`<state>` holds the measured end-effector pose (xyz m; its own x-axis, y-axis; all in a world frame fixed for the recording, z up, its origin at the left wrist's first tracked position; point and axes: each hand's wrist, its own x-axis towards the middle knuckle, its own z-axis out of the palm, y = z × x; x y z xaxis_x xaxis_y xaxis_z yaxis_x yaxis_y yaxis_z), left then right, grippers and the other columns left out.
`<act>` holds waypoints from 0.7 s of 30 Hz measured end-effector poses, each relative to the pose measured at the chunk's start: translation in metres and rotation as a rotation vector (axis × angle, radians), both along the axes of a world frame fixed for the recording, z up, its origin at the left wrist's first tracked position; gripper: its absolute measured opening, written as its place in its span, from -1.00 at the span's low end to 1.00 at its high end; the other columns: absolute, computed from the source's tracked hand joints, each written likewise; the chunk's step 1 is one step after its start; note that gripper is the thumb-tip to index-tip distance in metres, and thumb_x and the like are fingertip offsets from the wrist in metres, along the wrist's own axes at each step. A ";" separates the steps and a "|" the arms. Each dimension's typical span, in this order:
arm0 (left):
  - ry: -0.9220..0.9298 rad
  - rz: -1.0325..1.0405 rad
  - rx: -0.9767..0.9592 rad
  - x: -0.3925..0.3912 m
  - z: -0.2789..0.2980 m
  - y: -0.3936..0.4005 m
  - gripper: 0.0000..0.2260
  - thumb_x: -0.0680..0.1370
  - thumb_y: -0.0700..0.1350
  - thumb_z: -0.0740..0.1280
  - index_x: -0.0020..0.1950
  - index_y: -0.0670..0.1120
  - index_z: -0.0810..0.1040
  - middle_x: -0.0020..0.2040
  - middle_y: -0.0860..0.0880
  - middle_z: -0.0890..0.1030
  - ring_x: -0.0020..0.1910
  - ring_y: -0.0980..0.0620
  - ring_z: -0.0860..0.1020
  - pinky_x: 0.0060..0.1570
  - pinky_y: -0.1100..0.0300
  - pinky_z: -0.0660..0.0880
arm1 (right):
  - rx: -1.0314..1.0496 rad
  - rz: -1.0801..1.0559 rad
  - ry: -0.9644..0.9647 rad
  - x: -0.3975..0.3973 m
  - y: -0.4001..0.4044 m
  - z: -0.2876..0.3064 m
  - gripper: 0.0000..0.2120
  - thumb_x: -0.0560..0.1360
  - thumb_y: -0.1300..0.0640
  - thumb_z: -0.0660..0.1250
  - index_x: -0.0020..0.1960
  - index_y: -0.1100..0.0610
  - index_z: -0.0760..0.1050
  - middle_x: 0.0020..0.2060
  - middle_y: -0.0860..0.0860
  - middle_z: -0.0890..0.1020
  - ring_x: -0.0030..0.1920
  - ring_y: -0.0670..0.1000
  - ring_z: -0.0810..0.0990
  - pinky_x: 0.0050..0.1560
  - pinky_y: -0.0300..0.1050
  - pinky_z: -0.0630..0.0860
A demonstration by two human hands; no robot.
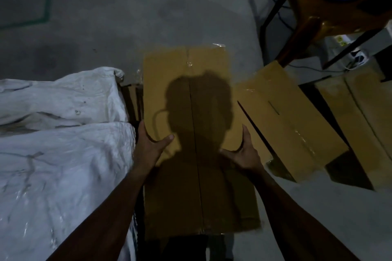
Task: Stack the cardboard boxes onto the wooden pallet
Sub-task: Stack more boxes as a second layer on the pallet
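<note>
Scene dimly lit from behind; head-shaped shadow [197,108] is cast on the cardboard box [161,74]; edges bowed, slightly blurred.

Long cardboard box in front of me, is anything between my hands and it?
Nothing visible. The left hand presses the long box at its left edge, the right hand at its right edge. White sacks lie close on the left, a tilted box on the right. No pallet clearly shows.
</note>
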<state>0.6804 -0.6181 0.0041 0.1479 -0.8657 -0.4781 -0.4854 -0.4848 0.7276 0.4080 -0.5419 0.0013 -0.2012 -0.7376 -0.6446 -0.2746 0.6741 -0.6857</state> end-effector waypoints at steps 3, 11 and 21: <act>-0.019 -0.050 -0.035 -0.016 0.034 0.022 -0.04 0.31 0.27 0.55 0.56 0.11 0.12 0.45 0.04 0.38 0.35 0.02 0.40 0.32 -0.03 0.39 | -0.062 -0.040 0.017 -0.013 0.031 0.028 0.15 0.33 -0.15 0.58 0.64 -0.12 -0.13 0.54 -0.01 0.31 0.45 0.16 0.38 0.31 -0.01 0.39; -0.008 -0.217 -0.150 -0.060 0.130 0.140 0.09 0.17 0.51 0.45 0.56 0.16 0.07 0.46 -0.01 0.40 0.37 -0.13 0.44 0.28 -0.22 0.45 | -0.216 -0.152 0.082 -0.051 0.179 0.133 0.08 0.29 -0.17 0.60 0.59 -0.09 0.02 0.34 -0.08 0.46 0.25 0.01 0.50 0.28 0.08 0.48; 0.035 -0.454 -0.260 -0.152 0.234 0.310 0.07 0.25 0.39 0.45 0.60 0.09 0.00 0.52 0.01 0.34 0.44 -0.06 0.37 0.42 -0.08 0.34 | -0.344 -0.483 0.177 -0.093 0.408 0.226 0.02 0.21 -0.31 0.59 0.51 -0.27 0.09 0.31 -0.11 0.50 0.26 0.06 0.54 0.27 0.25 0.51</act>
